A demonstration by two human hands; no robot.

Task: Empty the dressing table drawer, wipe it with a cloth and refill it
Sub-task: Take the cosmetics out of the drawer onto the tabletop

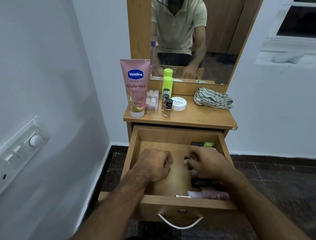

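From your head camera, the wooden drawer (137, 150) stands pulled out of the dressing table (200, 116), its long axis running toward you, curved metal handle (180, 223) nearest. Your left hand (154, 164) sits clenched over the bare left floor; whether it holds anything I cannot tell. Your right hand (207, 163) curls its fingers over small items by the right wall, perhaps pinching one. A striped, crumpled cloth (213, 98) lies at the tabletop's back right corner, a glossy pink lotion tube (136, 87) upright at its left edge.
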